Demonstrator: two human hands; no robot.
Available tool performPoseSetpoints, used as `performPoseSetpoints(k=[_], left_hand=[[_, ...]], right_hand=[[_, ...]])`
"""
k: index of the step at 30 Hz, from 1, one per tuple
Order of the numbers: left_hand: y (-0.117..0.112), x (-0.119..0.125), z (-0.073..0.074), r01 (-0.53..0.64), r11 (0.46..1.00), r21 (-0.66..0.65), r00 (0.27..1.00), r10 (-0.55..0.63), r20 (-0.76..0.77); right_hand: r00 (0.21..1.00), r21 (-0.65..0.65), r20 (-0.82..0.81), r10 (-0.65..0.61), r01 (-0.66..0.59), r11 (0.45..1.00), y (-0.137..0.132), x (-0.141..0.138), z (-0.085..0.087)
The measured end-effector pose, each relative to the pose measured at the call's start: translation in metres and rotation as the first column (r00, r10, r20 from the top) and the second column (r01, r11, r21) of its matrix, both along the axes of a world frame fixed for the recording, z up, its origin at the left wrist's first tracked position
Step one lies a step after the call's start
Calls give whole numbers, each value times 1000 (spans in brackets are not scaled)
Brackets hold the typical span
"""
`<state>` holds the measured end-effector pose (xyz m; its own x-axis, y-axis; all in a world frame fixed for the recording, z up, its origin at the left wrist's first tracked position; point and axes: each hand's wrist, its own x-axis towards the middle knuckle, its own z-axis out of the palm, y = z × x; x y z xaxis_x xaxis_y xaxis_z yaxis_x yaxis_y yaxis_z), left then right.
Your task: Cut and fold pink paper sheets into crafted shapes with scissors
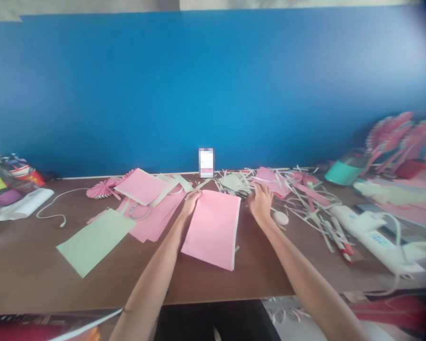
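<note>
A pink paper sheet (211, 229) with a pale strip along its right edge lies in front of me, its near edge slightly raised. My left hand (191, 201) pinches the sheet's upper left corner. To the right of the sheet, my right hand (261, 201) is apart from it, fingers spread near the paper scraps, with nothing visible in them. Behind that hand lies a pink paper piece (282, 188) among thin cut strips. A small white rounded object (280, 218) rests beside my right wrist.
Left of my arm are a pale green sheet (95, 241), more pink sheets (156, 220) and a pleated pink paper fan (101, 188). A phone (206, 163) leans on the blue wall. At right are pens (341, 239), a white power strip (376, 241) and a teal container (345, 171).
</note>
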<state>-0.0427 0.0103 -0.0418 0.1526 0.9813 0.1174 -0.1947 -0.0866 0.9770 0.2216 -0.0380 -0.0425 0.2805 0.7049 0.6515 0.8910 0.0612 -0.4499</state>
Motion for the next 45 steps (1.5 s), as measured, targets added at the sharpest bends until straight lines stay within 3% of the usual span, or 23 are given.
performPoseSetpoints(k=[2,4,6,8,10,14,18,22,24,31,35,38,42,45], left_hand=[[-4,3,4,78,994,78,995,-73,-63],[-11,6,7,125,987,105,985,-110,-131],[-17,8,11,177,977,122,970,-152,-191],[-22,10,13,242,959,148,945,-198,-260],[-24,11,15,307,936,171,912,-238,-334],[-24,12,16,381,908,178,858,-275,-435],[-24,13,17,360,917,171,867,-261,-423],[-24,13,15,337,933,124,899,-280,-336],[-24,13,13,324,942,88,916,-289,-279],[-14,3,11,366,930,-35,928,-367,-55],[-13,-4,15,467,880,-91,879,-473,-60],[-15,-5,16,427,901,-80,902,-431,-39],[-16,-5,14,289,956,-50,952,-282,121],[-12,-6,7,285,958,-15,951,-281,129]], right_hand=[[986,55,-102,129,-124,991,-1,-1,3],[904,44,-282,322,-323,945,0,-3,5],[705,6,-530,471,-552,834,-1,-6,6],[473,-20,-733,489,-734,679,-3,-12,7],[346,-53,-814,466,-843,535,-6,-19,8],[295,-141,-795,530,-939,313,-15,-33,12],[340,-206,-766,546,-934,293,-16,-37,12],[312,-203,-808,500,-944,261,-13,-29,10],[313,-189,-825,471,-938,292,-12,-25,8],[313,-40,-859,406,-831,555,-8,-18,7],[352,15,-848,396,-731,682,-2,-10,5],[403,47,-842,359,-608,792,3,-5,0],[412,94,-840,353,-531,842,8,-1,-9],[420,131,-830,369,-495,859,9,0,-12]])
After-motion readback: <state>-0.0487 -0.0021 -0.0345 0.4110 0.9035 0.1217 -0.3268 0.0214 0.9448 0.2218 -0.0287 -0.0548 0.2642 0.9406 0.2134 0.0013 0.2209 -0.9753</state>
